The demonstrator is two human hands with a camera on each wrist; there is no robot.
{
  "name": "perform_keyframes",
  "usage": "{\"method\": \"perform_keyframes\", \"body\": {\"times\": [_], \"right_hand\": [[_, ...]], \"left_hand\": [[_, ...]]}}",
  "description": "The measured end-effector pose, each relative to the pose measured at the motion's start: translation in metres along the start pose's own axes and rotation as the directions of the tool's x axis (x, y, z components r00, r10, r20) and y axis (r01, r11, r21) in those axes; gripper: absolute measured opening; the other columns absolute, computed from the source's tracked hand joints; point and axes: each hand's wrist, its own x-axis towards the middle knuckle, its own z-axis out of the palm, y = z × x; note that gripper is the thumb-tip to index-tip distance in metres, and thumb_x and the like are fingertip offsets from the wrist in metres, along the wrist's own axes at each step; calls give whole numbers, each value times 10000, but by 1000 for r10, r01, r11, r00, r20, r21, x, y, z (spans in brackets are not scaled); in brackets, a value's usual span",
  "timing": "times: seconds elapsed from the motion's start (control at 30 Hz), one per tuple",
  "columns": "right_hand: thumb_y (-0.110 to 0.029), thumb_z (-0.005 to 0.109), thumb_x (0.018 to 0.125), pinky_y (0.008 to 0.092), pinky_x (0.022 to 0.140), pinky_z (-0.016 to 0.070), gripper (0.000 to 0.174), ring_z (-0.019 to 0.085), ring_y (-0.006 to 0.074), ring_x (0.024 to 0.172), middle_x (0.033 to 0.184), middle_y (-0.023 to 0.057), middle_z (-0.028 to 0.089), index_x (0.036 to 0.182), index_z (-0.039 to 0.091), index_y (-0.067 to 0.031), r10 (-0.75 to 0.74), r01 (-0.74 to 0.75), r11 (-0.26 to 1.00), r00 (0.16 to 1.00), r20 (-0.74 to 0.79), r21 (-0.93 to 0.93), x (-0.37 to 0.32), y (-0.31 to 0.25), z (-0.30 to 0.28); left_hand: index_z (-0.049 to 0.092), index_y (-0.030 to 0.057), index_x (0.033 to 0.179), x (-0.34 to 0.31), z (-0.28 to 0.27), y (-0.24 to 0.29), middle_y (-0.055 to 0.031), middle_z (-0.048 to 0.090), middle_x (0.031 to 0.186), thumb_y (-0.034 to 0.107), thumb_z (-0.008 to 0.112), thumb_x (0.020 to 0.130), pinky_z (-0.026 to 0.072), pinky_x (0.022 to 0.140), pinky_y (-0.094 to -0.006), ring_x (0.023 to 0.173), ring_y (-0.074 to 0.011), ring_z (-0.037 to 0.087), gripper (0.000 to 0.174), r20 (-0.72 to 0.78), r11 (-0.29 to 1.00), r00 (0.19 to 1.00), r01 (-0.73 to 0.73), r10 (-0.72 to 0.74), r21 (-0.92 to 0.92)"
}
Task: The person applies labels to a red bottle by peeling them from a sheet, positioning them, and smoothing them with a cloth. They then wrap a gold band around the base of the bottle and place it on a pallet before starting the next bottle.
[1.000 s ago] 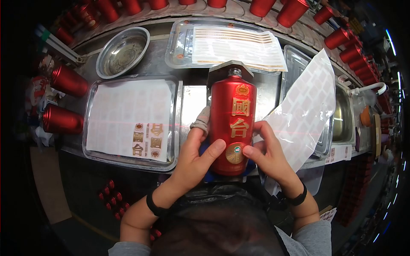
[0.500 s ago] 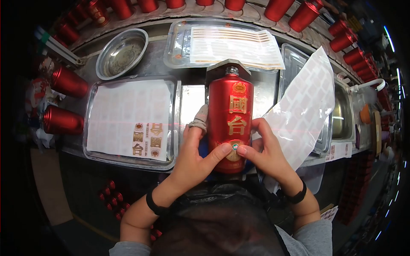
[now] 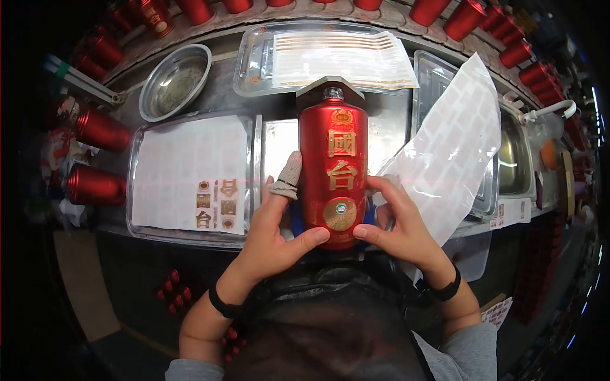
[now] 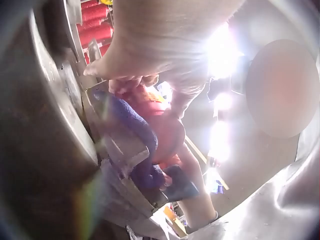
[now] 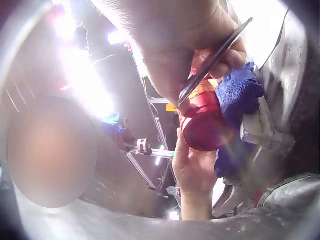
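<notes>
A red bottle (image 3: 316,159) with gold characters and a round gold label (image 3: 341,214) leans back in front of me, its neck by a dark angular block (image 3: 311,95). My left hand (image 3: 270,232) grips its lower left side, thumb on the front near the base. A grey fingertip cover (image 3: 289,176) is on one left finger. On the other side my right hand (image 3: 406,228) holds the bottle, thumb just below the round label. Blue cloth (image 5: 240,95) lies under the bottle in the right wrist view, where its round base shows. Fingers behind the bottle are partly hidden.
To the left a tray (image 3: 131,190) bears a white decal sheet (image 3: 171,159). A metal bowl (image 3: 175,82) and another tray (image 3: 244,66) with a striped sheet stand behind. Transparent film (image 3: 457,146) slants up at right, near a sink (image 3: 511,152). Red bottles (image 3: 101,127) line the back and left.
Both thumbs came together over the round label, then slid down and apart toward the base, uncovering it. The bottle stays in both hands, and the head view has shifted slightly.
</notes>
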Motion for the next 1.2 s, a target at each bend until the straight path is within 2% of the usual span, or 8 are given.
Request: {"method": "perform_keyframes", "body": {"times": [0.47, 0.57, 0.67, 0.87, 1.03, 1.13, 1.17, 1.2], "right_hand": [[-390, 853, 751, 231, 604, 412, 832, 447, 85, 698, 1171, 86, 548, 1379, 452, -20, 17, -17, 1000, 1000, 20, 6, 0, -3, 2], [-369, 845, 762, 217, 580, 394, 800, 428, 60, 669, 1165, 76, 549, 1364, 458, -11, -13, 13, 999, 1000, 4, 43, 1, 1, 3], [-329, 842, 769, 200, 545, 363, 762, 390, 28, 626, 1147, 57, 546, 1347, 466, -6, 83, -86, 986, 996, 25, 143, 2, -1, 2], [-304, 847, 763, 185, 500, 317, 722, 350, 8, 586, 1076, 27, 528, 1308, 482, 0, 64, -61, 996, 997, -51, 58, 5, -7, 12], [-287, 845, 770, 176, 487, 300, 688, 358, 1, 573, 1072, 25, 528, 1296, 498, -12, 73, -68, 991, 997, -37, 114, 4, -2, 11], [-247, 812, 809, 172, 487, 299, 585, 368, -4, 568, 1087, 24, 524, 1268, 532, -17, 61, -47, 984, 995, -75, 172, 2, 4, 6], [-231, 799, 823, 171, 487, 299, 546, 371, -5, 566, 1094, 24, 521, 1257, 544, -19, 59, -39, 980, 994, -95, 197, 0, 6, 6], [-195, 763, 858, 166, 490, 286, 409, 364, -15, 553, 988, -4, 544, 1178, 580, -17, 31, 2, 982, 985, -170, 189, -3, 5, 7]], "left_hand": [[159, -52, 1540, 0, 0, 1, -193, 241, 1594, 257, 758, 857, 181, 1194, -379, 1473, -268, 245, 959, -11, 1000, 1000, 3, -3, 26], [163, -52, 1539, -1, -1, 2, -192, 250, 1592, 254, 751, 862, 181, 1194, -381, 1474, -266, 243, 948, -6, 1000, 1000, 19, -19, 0], [167, -53, 1537, -1, -3, 1, -194, 259, 1587, 248, 750, 862, 185, 1193, -382, 1472, -265, 246, 942, 0, 1000, 1000, 9, -9, 12], [179, -62, 1531, 2, 12, 8, -201, 257, 1584, 237, 770, 844, 196, 1191, -382, 1467, -261, 252, 954, -100, 998, 995, 0, 7, 68], [187, -54, 1531, 2, 10, 13, -193, 257, 1585, 217, 735, 880, 198, 1193, -383, 1468, -256, 257, 893, -90, 995, 996, 5, 4, 99], [260, -44, 1516, -2, 11, 3, -213, 347, 1533, 209, 695, 906, 259, 1165, -380, 1422, -280, 342, 791, -174, 964, 983, 13, -61, -267], [258, -43, 1517, -4, 9, 0, -207, 340, 1539, 192, 678, 918, 253, 1167, -375, 1429, -267, 332, 769, -162, 964, 984, 26, -71, -265], [257, -42, 1519, -7, 6, -3, -202, 334, 1546, 175, 661, 929, 246, 1170, -371, 1435, -255, 322, 747, -148, 964, 986, 39, -81, -263]]}}
